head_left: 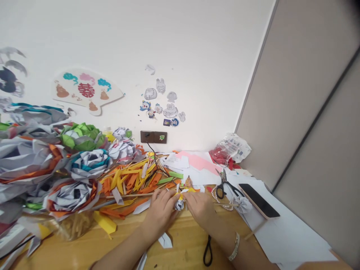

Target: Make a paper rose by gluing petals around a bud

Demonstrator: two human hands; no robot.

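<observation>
White paper, with yellow at its upper edge, makes up the small paper flower (179, 204) that sits between our two hands, over the wooden table (187, 234). Our left hand (161, 210) curls its fingers in on the flower from one side, and our right hand (200, 210) meets it from the other, thumb and fingertips drawn together at the yellow paper. Both hands are gripping; we cannot tell which fingers bear the hold, since they hide much of the piece.

We judge the step in hand to be shaping or fastening the paper where our fingertips meet. As we read it, the next move calls for a steady left hold and a light press or turn from the right, because thin paper may crease or slip loose.

Beyond our left hand lies a heap of orange and yellow strips (132, 180), with a thin stick (132, 195) near the knuckles. To the right of our right hand we have a white flower (245, 206), scissors (224, 180) and a phone (259, 200). A folded white slip (165, 240) lies nearer us, between our forearms.
</observation>
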